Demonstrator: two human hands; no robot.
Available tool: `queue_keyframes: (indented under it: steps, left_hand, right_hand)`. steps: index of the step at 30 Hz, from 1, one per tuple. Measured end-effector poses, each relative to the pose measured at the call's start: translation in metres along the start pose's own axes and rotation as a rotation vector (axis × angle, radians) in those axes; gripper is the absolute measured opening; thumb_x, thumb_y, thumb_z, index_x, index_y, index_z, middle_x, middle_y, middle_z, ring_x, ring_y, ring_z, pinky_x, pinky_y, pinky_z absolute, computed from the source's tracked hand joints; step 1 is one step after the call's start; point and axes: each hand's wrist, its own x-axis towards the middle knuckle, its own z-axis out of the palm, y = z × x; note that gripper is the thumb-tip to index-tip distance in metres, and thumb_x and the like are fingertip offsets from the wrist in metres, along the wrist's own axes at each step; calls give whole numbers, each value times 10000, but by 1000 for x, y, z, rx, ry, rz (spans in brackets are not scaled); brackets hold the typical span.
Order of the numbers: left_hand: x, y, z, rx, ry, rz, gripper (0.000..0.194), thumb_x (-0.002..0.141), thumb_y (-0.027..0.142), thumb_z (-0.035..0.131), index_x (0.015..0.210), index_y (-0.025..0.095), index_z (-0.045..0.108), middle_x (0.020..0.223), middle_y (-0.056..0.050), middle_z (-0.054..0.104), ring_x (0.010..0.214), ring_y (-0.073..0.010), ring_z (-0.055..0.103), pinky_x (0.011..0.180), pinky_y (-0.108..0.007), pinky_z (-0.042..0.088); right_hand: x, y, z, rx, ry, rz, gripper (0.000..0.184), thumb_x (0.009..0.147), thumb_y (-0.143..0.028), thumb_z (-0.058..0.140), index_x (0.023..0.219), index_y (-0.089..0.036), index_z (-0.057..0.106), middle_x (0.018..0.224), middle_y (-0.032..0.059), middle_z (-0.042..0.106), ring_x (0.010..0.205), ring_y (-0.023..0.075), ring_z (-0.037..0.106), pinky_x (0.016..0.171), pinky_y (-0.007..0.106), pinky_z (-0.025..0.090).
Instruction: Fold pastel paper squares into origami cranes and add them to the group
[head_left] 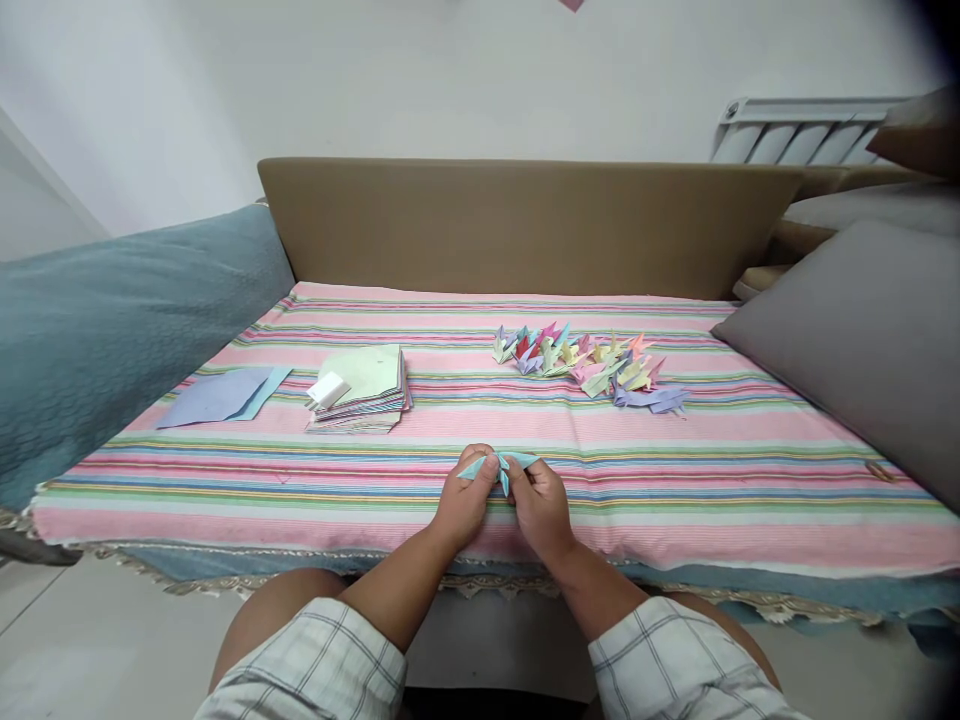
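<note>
Between my two hands is a light-blue folded paper crane (504, 468), with its pointed ends sticking out left, right and downward. My left hand (471, 490) pinches its left side, thumb on top. On the other side, the fingers and thumb of my right hand (538, 495) close on the paper near its middle. Both hands are just above the front part of the striped cloth (300, 505). Beyond them, to the right, lies a group of folded paper cranes (577, 360) in many colours. My fingers cover part of the crane being held.
On the left stands a stack of square paper (367, 385) with a small white block (328, 389) on it. Further left lie a purple sheet (214, 395) and a light-blue sheet (261, 393). A grey cushion (862, 340) rests at the right, a blue-covered armrest (135, 310) at the left.
</note>
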Motion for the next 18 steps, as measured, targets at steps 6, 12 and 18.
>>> queue_keyframes:
  steps: [6,12,18]
  left_hand:
    - [1,-9,-1,-183,42,-130,356,772,532,577,774,176,574,598,35,465,584,-115,445,607,-234,386]
    - [3,-14,3,-460,54,-231,378,735,520,629,824,154,603,635,21,537,619,-121,498,620,-245,405]
    - [4,-3,8,-590,147,-306,362,664,482,708,770,146,626,623,12,573,595,-124,541,612,-254,448]
  right_hand:
    - [2,-4,8,379,21,286,377,687,-495,687,616,-173,504,465,-65,482,400,57,399,359,175,301]
    - [4,-17,12,699,59,528,393,563,-401,806,633,-169,497,466,-76,497,388,36,421,321,128,303]
    - [4,-18,15,869,69,660,278,650,-308,778,695,-168,542,466,-79,518,381,29,448,312,99,340]
